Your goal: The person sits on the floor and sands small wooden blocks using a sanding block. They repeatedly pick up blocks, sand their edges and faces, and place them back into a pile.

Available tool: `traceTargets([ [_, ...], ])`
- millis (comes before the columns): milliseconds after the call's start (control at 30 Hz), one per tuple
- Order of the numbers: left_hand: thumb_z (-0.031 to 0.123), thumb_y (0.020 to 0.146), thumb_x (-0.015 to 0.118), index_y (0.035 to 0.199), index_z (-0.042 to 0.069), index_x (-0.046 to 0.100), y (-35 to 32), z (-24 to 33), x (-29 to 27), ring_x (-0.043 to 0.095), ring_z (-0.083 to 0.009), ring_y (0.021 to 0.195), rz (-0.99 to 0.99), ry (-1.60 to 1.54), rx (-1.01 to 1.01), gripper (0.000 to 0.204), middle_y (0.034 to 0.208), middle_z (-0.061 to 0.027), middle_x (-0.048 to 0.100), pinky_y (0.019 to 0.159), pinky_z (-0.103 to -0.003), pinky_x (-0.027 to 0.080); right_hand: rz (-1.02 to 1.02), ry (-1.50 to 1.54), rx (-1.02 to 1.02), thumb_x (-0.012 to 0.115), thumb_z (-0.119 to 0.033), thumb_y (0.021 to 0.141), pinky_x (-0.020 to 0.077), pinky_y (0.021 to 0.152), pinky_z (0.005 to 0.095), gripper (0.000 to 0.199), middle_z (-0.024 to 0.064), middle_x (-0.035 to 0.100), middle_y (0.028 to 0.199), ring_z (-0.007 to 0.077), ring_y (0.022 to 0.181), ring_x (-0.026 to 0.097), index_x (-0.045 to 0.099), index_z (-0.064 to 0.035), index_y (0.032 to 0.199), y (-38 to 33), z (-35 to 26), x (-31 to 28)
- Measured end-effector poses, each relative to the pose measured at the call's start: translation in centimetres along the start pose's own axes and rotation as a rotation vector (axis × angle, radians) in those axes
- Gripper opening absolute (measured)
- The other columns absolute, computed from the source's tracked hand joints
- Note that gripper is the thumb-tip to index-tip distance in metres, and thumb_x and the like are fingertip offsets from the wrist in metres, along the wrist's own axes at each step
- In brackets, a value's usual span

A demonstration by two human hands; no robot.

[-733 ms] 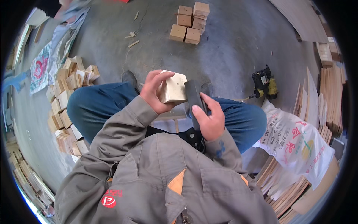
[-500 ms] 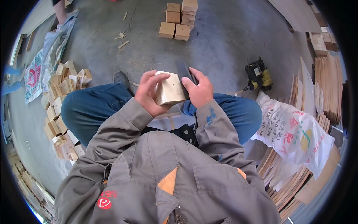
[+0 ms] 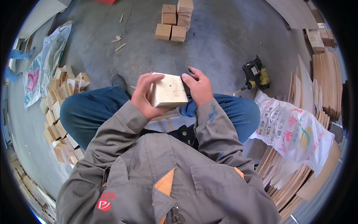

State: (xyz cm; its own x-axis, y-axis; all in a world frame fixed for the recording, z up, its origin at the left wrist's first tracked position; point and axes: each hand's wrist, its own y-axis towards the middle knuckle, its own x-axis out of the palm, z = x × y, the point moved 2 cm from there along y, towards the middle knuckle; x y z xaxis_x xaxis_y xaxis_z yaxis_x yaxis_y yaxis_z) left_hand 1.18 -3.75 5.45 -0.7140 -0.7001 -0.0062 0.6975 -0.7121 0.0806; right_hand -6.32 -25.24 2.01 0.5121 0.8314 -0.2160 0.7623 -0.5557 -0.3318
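Note:
In front of my lap, my left hand [image 3: 146, 96] is closed around a pale wooden block [image 3: 168, 89]. The block has a small hole in its upper face and faint dark marks near its right edge. My right hand [image 3: 200, 87] grips a dark, flat, strip-like tool [image 3: 187, 86] held against the block's right side. Its exact kind cannot be made out, and my fingers cover part of it.
Stacked wooden blocks [image 3: 170, 31] stand ahead on the concrete floor, and more blocks [image 3: 56, 123] are heaped by my left knee. A black-and-yellow power tool [image 3: 256, 72] lies right of centre. A white sack [image 3: 294, 128] covers thin boards [image 3: 283, 179]. Another person's legs [image 3: 16, 63] show far left.
The block has tilted, showing more of its upper face. The dark tool has turned and shows less beside it. At the upper left, the other person's arm has left the sheet.

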Motion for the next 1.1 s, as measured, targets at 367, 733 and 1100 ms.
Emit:
traceTargets([
  [367,0.000,0.058,0.089,0.145,0.012,0.044,0.6,-0.5,-2.2,0.053,-0.0268,0.130,0.068,-0.060,0.008,0.098,0.137,-0.0137,0.046,0.110,-0.038,0.044,-0.048,0.484,0.189,0.063,-0.014,0.101,0.0514,0.095,0.0298,0.048,0.0146,0.067,0.124,0.0168,0.109,0.064,0.052,0.0066,0.143,-7.6,-4.3,-2.6],
  [733,-0.001,0.051,0.088,0.144,0.013,0.046,0.7,1.8,-0.3,0.051,-0.0254,0.130,-0.102,0.102,0.073,0.104,0.137,-0.0107,0.045,0.109,-0.037,0.042,-0.031,0.479,0.269,0.069,-0.020,0.098,0.0479,0.103,0.0336,0.056,0.0191,0.064,0.132,0.0221,0.119,0.061,0.052,0.0092,0.143,-1.0,-1.6,-0.1],
  [1100,0.019,0.072,0.084,0.159,0.015,0.037,0.9,-1.7,-3.4,0.051,-0.0369,0.138,0.244,-0.972,-0.303,0.099,0.152,-0.0151,0.049,0.118,-0.049,0.041,0.042,0.605,0.270,0.068,-0.015,0.099,0.0507,0.100,0.0324,0.050,0.0149,0.066,0.128,0.0209,0.113,0.064,0.054,0.0077,0.141,-1.9,-0.9,0.3],
])
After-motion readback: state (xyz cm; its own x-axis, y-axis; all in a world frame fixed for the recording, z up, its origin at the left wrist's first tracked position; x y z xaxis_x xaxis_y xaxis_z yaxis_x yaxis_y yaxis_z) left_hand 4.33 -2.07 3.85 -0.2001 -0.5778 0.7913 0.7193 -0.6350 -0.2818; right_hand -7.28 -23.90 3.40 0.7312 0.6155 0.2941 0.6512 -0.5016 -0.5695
